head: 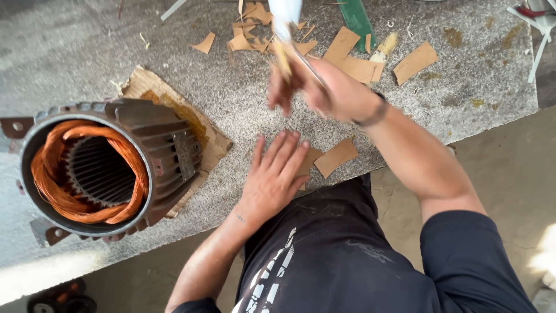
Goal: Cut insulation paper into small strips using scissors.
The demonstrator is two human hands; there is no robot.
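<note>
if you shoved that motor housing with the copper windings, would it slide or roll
The motor housing is ribbed metal packed with copper windings, so probably heavy and hard to shove. It lies tilted on cardboard; its round body might rock rather than slide.

The table point(243, 110) is covered in a grey, speckled, carpet-like cloth with a rough, matt nap and a few yellowish stains. The motor housing point(165, 150) is cast metal, ribbed, painted a dull reddish brown and worn. Inside it the windings point(52, 185) are copper wire with a bright, glossy sheen, around dark slotted metal laminations point(101, 171). Under the housing lies a sheet of brown cardboard point(156, 90), matt, frayed at the edges and stained darker. The scattered cut pieces point(336, 156) look like smooth tan paper, matt. The tool point(304, 61) in the right hand point(324, 87) looks like thin shiny metal, blurred.
</note>
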